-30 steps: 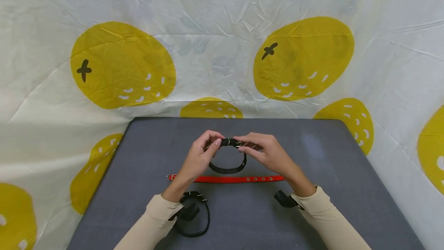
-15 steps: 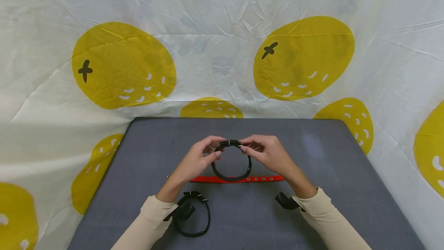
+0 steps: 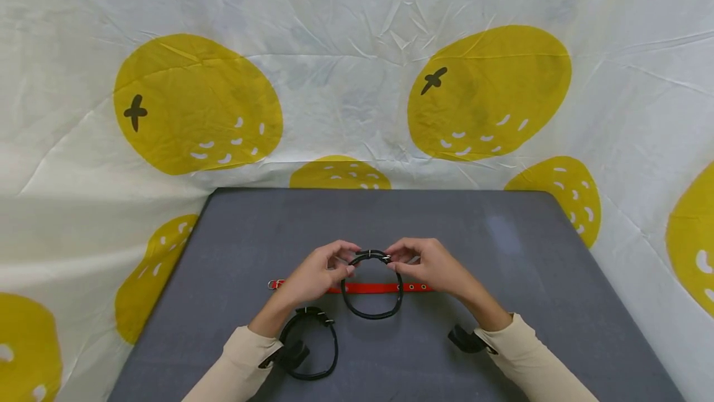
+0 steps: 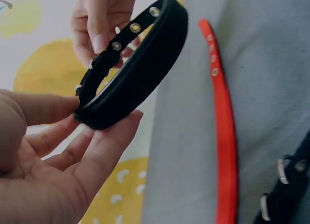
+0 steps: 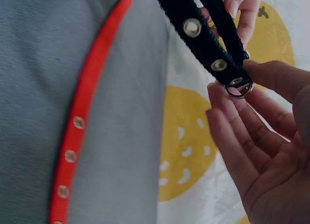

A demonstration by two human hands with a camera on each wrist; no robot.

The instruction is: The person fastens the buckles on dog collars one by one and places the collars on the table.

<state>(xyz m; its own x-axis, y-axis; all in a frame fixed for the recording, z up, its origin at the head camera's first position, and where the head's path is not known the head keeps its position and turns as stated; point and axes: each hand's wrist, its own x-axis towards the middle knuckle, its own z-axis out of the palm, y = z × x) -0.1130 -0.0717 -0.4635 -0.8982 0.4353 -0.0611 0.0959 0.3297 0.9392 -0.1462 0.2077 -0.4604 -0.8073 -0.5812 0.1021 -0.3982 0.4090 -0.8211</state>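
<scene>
"What are the hands holding?"

"A black loop (image 4: 145, 69), raised at lower centre of the frame in the head view. The left hand (image 3: 318, 273) pinches its upper left side between thumb and fingers; the right hand (image 3: 431, 266) pinches its upper right, beside a small metal ring (image 5: 250, 90)."

"What has just changed?"

"Both hands and the loop have come down the frame. A second ago the loop's bottom edge was just above the red strap (image 3: 368, 288); now the loop crosses in front of it, its bottom edge below the strap."

"What does that mean for the work?"

"The loop is nearer the front, but neither hand has let go, so I judge the handling unfinished. It holds a round shape and looks joined; I cannot tell whether its fastening is fully secured."

"And around it?"

"The strap lies stretched out sideways on the grey counter (image 3: 446, 216), partly hidden by the hands, with eyelets towards its right end. A second loop (image 3: 319, 314), also black, lies at lower left of centre, partly behind the left wrist. Behind, a pale cloth (image 3: 346, 111) with yellow fruit shapes fills the upper frame."
</scene>
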